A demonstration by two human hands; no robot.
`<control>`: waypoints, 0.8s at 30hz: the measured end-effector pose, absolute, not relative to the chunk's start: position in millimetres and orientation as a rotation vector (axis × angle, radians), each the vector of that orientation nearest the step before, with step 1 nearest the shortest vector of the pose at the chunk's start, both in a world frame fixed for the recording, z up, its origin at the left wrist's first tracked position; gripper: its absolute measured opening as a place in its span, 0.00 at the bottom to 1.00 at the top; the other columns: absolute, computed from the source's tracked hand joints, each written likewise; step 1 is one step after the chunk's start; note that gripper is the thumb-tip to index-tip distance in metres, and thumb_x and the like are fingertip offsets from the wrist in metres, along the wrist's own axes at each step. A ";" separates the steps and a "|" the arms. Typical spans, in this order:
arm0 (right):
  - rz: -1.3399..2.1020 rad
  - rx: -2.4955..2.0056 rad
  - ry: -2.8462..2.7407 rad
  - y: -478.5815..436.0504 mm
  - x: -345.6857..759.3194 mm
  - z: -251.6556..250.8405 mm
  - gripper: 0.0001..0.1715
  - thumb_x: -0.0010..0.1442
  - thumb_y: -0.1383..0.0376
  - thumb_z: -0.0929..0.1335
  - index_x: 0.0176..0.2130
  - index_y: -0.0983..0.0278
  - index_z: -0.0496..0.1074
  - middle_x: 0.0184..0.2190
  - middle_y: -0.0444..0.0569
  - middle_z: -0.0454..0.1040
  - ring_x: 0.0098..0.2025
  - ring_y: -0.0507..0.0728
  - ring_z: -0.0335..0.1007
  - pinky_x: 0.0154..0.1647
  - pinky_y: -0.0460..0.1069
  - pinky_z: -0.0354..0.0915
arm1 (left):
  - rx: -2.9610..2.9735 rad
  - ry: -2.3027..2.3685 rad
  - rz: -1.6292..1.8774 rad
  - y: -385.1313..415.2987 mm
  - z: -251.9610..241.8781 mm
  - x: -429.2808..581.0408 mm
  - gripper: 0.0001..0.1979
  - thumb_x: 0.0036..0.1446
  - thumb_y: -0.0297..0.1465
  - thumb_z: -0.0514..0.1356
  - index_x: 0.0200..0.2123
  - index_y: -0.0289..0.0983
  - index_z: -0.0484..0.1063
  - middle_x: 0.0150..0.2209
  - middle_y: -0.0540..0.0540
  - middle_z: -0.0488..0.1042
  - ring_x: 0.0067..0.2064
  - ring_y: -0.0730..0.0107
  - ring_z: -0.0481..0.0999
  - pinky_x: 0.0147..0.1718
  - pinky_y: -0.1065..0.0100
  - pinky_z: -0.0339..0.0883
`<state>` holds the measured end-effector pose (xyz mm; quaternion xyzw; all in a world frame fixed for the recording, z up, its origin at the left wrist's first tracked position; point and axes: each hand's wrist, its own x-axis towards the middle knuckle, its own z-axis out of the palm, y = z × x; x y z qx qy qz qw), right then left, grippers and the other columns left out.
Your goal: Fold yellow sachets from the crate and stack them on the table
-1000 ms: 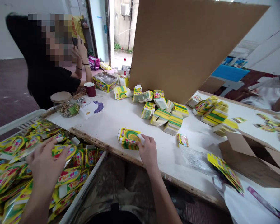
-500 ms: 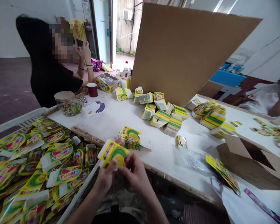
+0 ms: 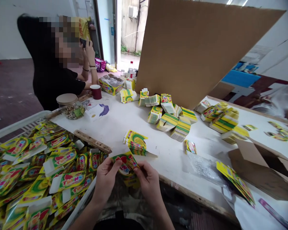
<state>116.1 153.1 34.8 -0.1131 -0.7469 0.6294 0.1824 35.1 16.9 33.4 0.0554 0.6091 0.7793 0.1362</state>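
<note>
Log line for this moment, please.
left hand: holds carton blank | right hand: same carton blank | stack of blanks: on table | crate: left

Left hand (image 3: 105, 179), right hand (image 3: 148, 182) raised together before chest, fingertips pinched, forearms converging.

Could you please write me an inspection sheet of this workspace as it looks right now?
Surface: white table with a worn wooden front edge.
Job's things: small printed carton held in both hands; flat stack just beyond it.
Clutter: white crate of finished cartons, bundles, lidded jar, red mug, cardboard sheet.
Grippers: left hand and right hand both pinch the carton.
Cables: nothing seen.
Surroundings: person in black seated opposite; open doorway behind.
</note>
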 end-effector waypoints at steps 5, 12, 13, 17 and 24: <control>1.151 -0.125 -2.332 173.7 125.5 39.6 0.15 0.61 0.72 0.65 0.43 0.56 0.75 0.35 0.47 0.74 0.39 0.56 0.67 0.40 0.50 0.64 | 0.594 1.903 2.088 -10.1 51.3 14.1 0.39 0.47 0.51 0.65 0.58 0.39 0.59 0.57 0.38 0.66 0.58 0.51 0.66 0.57 0.55 0.60; 0.994 0.040 -2.299 161.5 140.4 45.6 0.26 0.59 0.70 0.67 0.56 0.54 0.65 0.41 0.48 0.71 0.44 0.58 0.63 0.46 0.54 0.62 | 0.984 2.198 1.128 4.7 58.6 28.7 0.33 0.45 0.35 0.68 0.54 0.39 0.61 0.52 0.40 0.70 0.53 0.51 0.70 0.53 0.52 0.63; 1.087 -0.131 -2.156 161.6 143.1 44.1 0.28 0.60 0.69 0.67 0.58 0.54 0.62 0.42 0.48 0.69 0.45 0.57 0.63 0.48 0.54 0.62 | 0.958 2.273 1.142 7.8 54.4 31.3 0.30 0.49 0.35 0.65 0.54 0.39 0.59 0.51 0.40 0.70 0.53 0.52 0.70 0.53 0.52 0.64; 1.601 -0.495 -1.811 163.3 148.5 35.4 0.25 0.62 0.59 0.66 0.57 0.56 0.60 0.40 0.47 0.68 0.42 0.54 0.68 0.44 0.49 0.66 | 0.939 2.557 1.142 12.8 37.8 40.6 0.34 0.52 0.38 0.63 0.57 0.35 0.51 0.55 0.33 0.64 0.56 0.47 0.65 0.55 0.48 0.61; 2.174 -0.537 -1.756 146.8 135.5 27.6 0.20 0.63 0.55 0.63 0.51 0.61 0.69 0.49 0.49 0.73 0.53 0.59 0.66 0.57 0.52 0.61 | 1.217 2.392 1.103 17.6 29.9 59.5 0.37 0.52 0.30 0.60 0.59 0.38 0.41 0.55 0.35 0.60 0.53 0.52 0.68 0.50 0.53 0.67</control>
